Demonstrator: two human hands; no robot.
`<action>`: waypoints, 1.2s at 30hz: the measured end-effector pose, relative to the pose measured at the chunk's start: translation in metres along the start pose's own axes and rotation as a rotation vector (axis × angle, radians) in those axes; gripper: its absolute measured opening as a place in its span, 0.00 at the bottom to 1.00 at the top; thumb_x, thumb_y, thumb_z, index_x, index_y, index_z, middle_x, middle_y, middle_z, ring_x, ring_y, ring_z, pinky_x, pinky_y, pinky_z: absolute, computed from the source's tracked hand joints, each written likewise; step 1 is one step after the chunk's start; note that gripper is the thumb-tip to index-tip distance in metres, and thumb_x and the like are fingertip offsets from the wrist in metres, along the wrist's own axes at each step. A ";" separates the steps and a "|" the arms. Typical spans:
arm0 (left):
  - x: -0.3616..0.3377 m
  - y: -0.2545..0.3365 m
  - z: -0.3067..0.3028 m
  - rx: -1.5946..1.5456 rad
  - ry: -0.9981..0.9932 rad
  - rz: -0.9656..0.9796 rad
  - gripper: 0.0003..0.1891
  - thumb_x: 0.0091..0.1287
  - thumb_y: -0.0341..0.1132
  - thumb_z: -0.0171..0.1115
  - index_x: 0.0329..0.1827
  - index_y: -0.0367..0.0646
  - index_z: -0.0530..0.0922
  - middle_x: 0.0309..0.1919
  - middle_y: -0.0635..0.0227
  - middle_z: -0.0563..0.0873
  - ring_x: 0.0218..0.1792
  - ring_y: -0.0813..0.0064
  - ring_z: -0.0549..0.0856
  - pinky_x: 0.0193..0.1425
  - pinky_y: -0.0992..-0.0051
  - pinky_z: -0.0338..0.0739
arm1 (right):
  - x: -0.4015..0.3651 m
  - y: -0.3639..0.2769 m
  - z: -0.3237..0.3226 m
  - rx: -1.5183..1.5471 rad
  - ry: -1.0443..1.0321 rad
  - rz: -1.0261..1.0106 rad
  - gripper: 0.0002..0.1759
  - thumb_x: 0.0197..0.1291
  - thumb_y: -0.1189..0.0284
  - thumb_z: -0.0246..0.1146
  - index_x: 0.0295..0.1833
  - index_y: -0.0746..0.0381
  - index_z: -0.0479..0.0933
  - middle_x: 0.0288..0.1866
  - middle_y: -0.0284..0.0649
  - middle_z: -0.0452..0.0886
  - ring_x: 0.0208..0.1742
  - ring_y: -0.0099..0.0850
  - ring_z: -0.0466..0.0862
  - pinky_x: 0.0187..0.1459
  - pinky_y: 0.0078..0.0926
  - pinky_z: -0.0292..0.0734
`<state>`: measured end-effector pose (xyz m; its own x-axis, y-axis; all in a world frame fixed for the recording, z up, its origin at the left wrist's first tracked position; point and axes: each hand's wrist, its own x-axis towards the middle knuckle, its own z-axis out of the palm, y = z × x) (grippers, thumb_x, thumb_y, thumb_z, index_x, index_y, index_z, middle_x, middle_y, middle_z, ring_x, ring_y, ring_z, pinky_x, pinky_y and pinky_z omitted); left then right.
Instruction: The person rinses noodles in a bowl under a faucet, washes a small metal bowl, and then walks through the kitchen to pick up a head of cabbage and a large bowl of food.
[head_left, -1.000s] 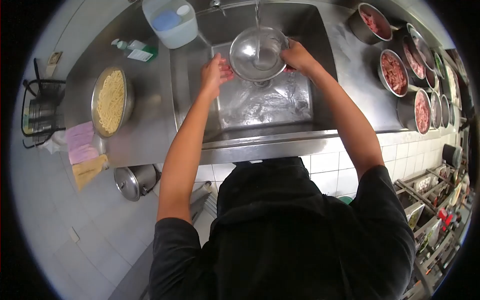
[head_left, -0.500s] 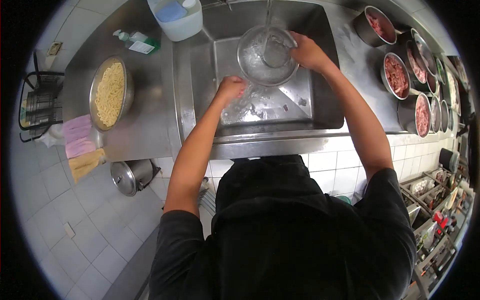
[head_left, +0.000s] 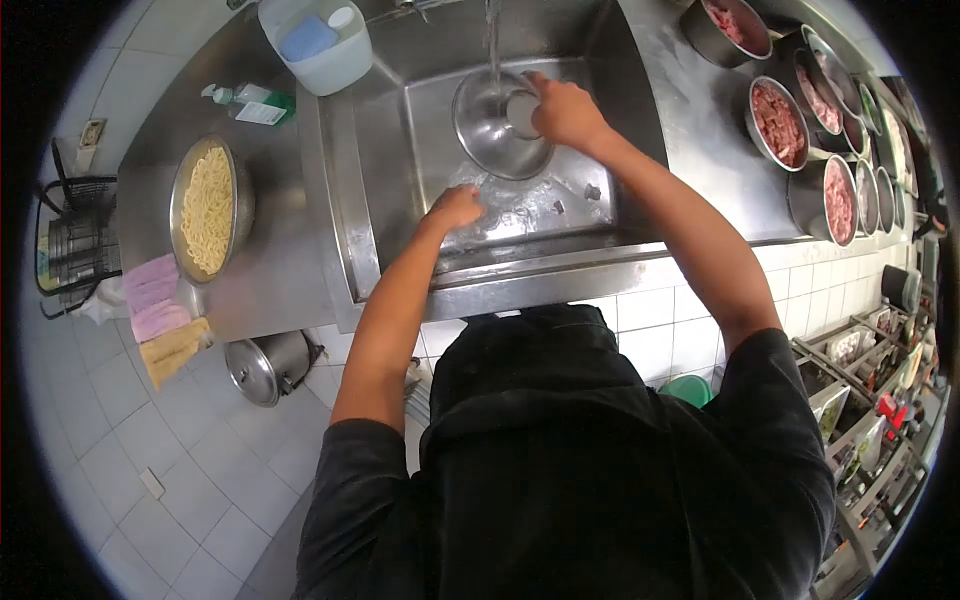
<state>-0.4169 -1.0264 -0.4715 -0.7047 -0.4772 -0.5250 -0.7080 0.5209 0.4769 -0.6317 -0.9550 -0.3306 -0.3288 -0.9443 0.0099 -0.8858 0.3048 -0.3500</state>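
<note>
My right hand [head_left: 562, 112] grips the rim of a shiny steel bowl [head_left: 492, 128], tilted under a stream of tap water [head_left: 492, 40] inside the steel sink [head_left: 620, 130]. My left hand [head_left: 455, 208] is down at the wet sink floor, fingers curled; I cannot see anything in it. Water splashes over the sink bottom around it.
A steel bowl of yellow noodles [head_left: 205, 208] sits on the left counter, with a soap bottle [head_left: 250, 102] and a clear plastic container [head_left: 312, 42] behind. Several steel pots of minced meat [head_left: 782, 118] line the right counter. A lidded pot [head_left: 265, 365] stands on the tiled floor.
My left hand let go of the bowl and dropped to the sink floor. My right hand tipped the bowl, and the water in it has poured out.
</note>
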 end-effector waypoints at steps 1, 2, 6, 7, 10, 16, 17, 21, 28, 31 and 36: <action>0.005 0.002 -0.005 0.005 0.001 0.003 0.20 0.51 0.42 0.61 0.44 0.39 0.77 0.40 0.55 0.82 0.43 0.62 0.81 0.48 0.68 0.73 | 0.005 0.005 -0.004 0.342 -0.113 0.196 0.24 0.47 0.78 0.53 0.54 0.63 0.67 0.31 0.50 0.78 0.24 0.39 0.81 0.23 0.33 0.78; 0.010 0.002 -0.012 -0.048 -0.023 -0.010 0.18 0.50 0.41 0.60 0.42 0.41 0.79 0.41 0.54 0.82 0.44 0.61 0.81 0.49 0.67 0.73 | 0.008 0.009 -0.007 0.687 -0.224 0.391 0.21 0.47 0.78 0.51 0.51 0.67 0.67 0.26 0.48 0.78 0.19 0.36 0.80 0.19 0.30 0.77; 0.019 0.009 -0.039 -0.087 -0.054 -0.032 0.15 0.51 0.41 0.58 0.38 0.44 0.80 0.41 0.58 0.82 0.44 0.61 0.80 0.49 0.68 0.73 | 0.010 0.020 0.012 1.104 -0.313 0.514 0.17 0.48 0.79 0.49 0.46 0.69 0.68 0.19 0.44 0.75 0.12 0.29 0.76 0.12 0.23 0.72; 0.027 0.000 -0.040 -0.049 -0.029 -0.015 0.15 0.52 0.42 0.57 0.39 0.45 0.80 0.42 0.60 0.82 0.44 0.62 0.80 0.49 0.68 0.73 | 0.009 0.019 0.014 1.178 -0.321 0.547 0.16 0.47 0.79 0.52 0.45 0.68 0.67 0.22 0.42 0.75 0.13 0.27 0.75 0.13 0.21 0.70; 0.041 -0.008 -0.044 0.061 0.036 0.042 0.15 0.54 0.44 0.57 0.41 0.48 0.79 0.44 0.64 0.82 0.45 0.63 0.80 0.50 0.70 0.73 | 0.010 0.021 0.016 1.291 -0.329 0.538 0.16 0.46 0.80 0.53 0.44 0.68 0.67 0.23 0.41 0.75 0.15 0.25 0.75 0.13 0.19 0.69; 0.060 0.019 -0.063 -0.111 0.255 0.236 0.20 0.56 0.44 0.55 0.50 0.46 0.75 0.47 0.60 0.80 0.49 0.60 0.78 0.53 0.68 0.71 | -0.001 0.041 -0.004 1.340 -0.211 0.497 0.16 0.48 0.80 0.54 0.46 0.68 0.67 0.25 0.40 0.75 0.18 0.24 0.75 0.14 0.17 0.69; 0.065 0.024 -0.061 -0.112 0.253 0.242 0.20 0.56 0.44 0.55 0.50 0.46 0.75 0.47 0.60 0.80 0.49 0.60 0.78 0.53 0.68 0.71 | -0.004 0.047 -0.009 1.343 -0.160 0.496 0.15 0.49 0.80 0.55 0.45 0.67 0.67 0.26 0.38 0.74 0.18 0.23 0.73 0.15 0.17 0.67; 0.087 0.052 -0.042 0.009 0.236 0.285 0.21 0.52 0.42 0.59 0.49 0.45 0.76 0.45 0.55 0.80 0.47 0.60 0.79 0.52 0.68 0.71 | -0.032 0.065 -0.044 0.952 -0.016 0.405 0.27 0.49 0.79 0.52 0.59 0.58 0.64 0.27 0.38 0.75 0.25 0.28 0.78 0.20 0.24 0.73; 0.102 0.114 0.021 -0.388 -0.113 0.187 0.12 0.52 0.37 0.62 0.37 0.42 0.80 0.32 0.64 0.83 0.33 0.74 0.80 0.38 0.74 0.73 | -0.107 0.069 -0.067 -0.288 0.230 -0.071 0.38 0.41 0.79 0.56 0.62 0.42 0.62 0.44 0.40 0.74 0.23 0.39 0.80 0.25 0.32 0.78; 0.086 0.147 0.026 -0.479 -0.171 0.229 0.11 0.57 0.37 0.60 0.39 0.41 0.79 0.30 0.69 0.81 0.31 0.78 0.77 0.35 0.76 0.71 | -0.120 0.079 -0.065 -0.219 0.397 -0.023 0.38 0.41 0.80 0.56 0.62 0.42 0.62 0.44 0.40 0.74 0.24 0.39 0.80 0.26 0.33 0.78; 0.096 0.151 0.012 -0.527 -0.167 0.256 0.12 0.58 0.39 0.60 0.41 0.41 0.79 0.29 0.72 0.80 0.28 0.80 0.74 0.30 0.79 0.69 | -0.108 0.077 -0.071 -0.025 0.546 0.112 0.35 0.45 0.81 0.54 0.62 0.47 0.62 0.44 0.45 0.76 0.30 0.45 0.80 0.31 0.37 0.78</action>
<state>-0.5909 -0.9852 -0.4586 -0.8689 -0.2433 -0.4310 -0.4747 0.1634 0.8648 -0.6876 -0.8208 -0.2919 -0.5374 -0.7070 0.4598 -0.8410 0.4085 -0.3548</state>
